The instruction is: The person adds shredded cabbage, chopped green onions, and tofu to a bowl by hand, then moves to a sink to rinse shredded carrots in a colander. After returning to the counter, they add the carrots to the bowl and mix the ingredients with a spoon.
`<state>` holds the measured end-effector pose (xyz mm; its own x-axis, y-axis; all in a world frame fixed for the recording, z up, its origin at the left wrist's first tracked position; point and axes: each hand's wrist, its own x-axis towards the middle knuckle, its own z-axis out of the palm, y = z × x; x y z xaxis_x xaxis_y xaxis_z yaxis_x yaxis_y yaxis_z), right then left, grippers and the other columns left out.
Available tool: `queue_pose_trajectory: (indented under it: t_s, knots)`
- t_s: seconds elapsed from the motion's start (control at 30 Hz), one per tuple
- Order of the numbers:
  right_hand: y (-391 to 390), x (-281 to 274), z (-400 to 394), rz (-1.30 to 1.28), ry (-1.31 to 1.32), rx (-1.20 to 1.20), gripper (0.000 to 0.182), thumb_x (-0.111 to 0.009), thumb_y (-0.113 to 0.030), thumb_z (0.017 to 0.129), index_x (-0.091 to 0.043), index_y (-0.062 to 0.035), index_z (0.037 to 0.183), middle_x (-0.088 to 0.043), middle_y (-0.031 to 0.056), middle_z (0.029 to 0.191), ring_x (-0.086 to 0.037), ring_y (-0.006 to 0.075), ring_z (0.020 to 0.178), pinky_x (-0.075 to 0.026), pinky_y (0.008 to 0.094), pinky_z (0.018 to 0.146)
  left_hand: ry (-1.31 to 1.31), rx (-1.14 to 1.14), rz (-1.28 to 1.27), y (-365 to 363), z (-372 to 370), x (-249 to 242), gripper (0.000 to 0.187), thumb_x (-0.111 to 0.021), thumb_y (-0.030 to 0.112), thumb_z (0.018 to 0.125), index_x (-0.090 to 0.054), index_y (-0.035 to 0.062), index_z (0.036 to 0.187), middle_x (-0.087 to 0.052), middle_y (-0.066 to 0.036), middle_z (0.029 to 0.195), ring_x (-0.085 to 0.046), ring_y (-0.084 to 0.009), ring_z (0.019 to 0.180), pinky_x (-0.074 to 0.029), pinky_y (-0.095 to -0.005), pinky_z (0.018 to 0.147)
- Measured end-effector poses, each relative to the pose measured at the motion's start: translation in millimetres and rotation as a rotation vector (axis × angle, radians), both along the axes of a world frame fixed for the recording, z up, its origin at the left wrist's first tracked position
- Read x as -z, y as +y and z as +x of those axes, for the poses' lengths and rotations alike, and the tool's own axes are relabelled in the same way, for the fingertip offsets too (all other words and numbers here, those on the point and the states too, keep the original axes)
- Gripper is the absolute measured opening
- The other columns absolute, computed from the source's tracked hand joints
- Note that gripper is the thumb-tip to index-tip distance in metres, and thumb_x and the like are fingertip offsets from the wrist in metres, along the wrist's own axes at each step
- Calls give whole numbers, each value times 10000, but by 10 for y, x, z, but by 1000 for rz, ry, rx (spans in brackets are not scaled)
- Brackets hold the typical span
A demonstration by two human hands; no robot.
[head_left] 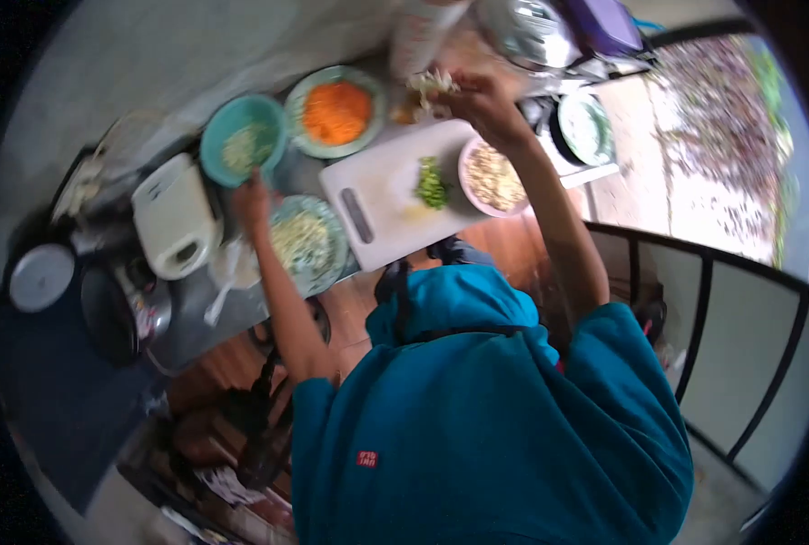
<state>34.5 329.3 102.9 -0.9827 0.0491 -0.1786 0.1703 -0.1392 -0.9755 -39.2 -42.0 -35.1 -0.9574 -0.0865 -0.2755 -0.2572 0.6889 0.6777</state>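
Holding a pale clump (434, 84) out past the far edge of the chopping board (377, 177), the right hand (482, 104) has its fingers pinching the stuff at their tips – though blur hides exactly how each finger bends. The grip looks light, probably because loose shreds would fall apart under a harder squeeze.

The left hand (253, 202) is at the near rim of the green bowl (210, 153), which has pale shreds (241, 150) in it. I cannot tell whether its fingers pinch the rim or only rest against it; a hand placed there may well be steadying the bowl.

The board lies straight in front of the body, where both arms can get to it. A little heap of chopped greens (431, 186) sits at its middle, and the pink bowl (464, 186) of pale chopped bits (493, 178) stands at its right end, below the right forearm. Left of the board, one plate (297, 136) carries orange shreds (335, 113) beside the green bowl, and a nearer plate (338, 238) carries pale green shreds (299, 243) – separate dishes seem meant to keep the heaps from mixing. A white handled board (170, 213) lies farther left, beyond the green bowl, perhaps set aside to leave room.
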Motion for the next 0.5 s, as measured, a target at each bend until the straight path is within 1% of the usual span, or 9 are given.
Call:
queue_pose_trajectory:
  t_s: [0.07,0.13,0.17,0.27,0.3,0.37,0.4,0.47,0.5]
  knots:
    - [339,26,524,80,-104,166,187,-663,-80,820,-628,55,944,-648,65,889,-621,113,825,-488,222,711,230,1,-201,-133,-68,316,588,-471,496,902,-661,-45,770,-633,-170,623,-630,-275,523,-500,-400,593]
    - [635,207,929,224,-245,313,226,-683,-63,786,-622,86,945,-655,117,903,-642,154,817,-521,245,719,-26,-83,-91,-127,-65,195,605,-476,538,883,-668,-35,913,-662,-182,756,-657,-322,650,-498,-412,650]
    - [761,334,1074,199,-271,361,238,-695,-63,774,-621,91,938,-656,119,899,-646,156,816,-528,251,713,-82,-129,1,-55,-21,21,570,-541,503,864,-670,-50,912,-664,-177,780,-655,-279,579,-518,-387,638]
    - [1016,871,1387,161,-281,459,288,-723,-66,742,-620,114,942,-662,125,866,-657,160,799,-548,272,679,51,-271,49,-23,2,134,518,-619,459,823,-666,-51,896,-663,-200,805,-658,-319,680,-518,-420,634]
    - [1026,937,1404,343,-342,462,316,-743,-93,724,-633,94,954,-665,116,831,-651,151,764,-526,256,654,57,-264,42,-9,6,148,518,-619,459,823,-666,-51,896,-663,-200,805,-658,-319,680,-518,-420,634]
    - [1109,1224,1444,678,-414,438,385,-774,-167,683,-657,62,969,-679,124,782,-655,160,688,-505,256,609,357,-188,-412,-2,42,172,493,-674,414,782,-657,-56,933,-660,-218,900,-660,-328,757,-519,-417,695]
    - [1102,1256,1441,666,-412,438,385,-774,-167,683,-657,62,969,-679,124,782,-655,160,688,-505,256,609,363,-187,-422,-22,45,209,493,-674,414,782,-657,-56,933,-660,-218,900,-660,-328,757,-519,-417,695]
    - [1085,1315,1443,973,-303,331,358,-756,-186,702,-669,35,970,-686,119,775,-660,166,642,-509,280,594,398,-177,-384,-52,56,257,482,-706,388,744,-660,-57,925,-659,-218,939,-648,-343,851,-509,-422,760]
    - [1096,1307,1452,961,-301,332,358,-756,-186,702,-669,35,970,-686,119,775,-660,166,642,-509,280,594,404,-175,-394,-42,71,250,482,-706,388,744,-660,-57,925,-659,-218,939,-648,-343,851,-509,-422,760]
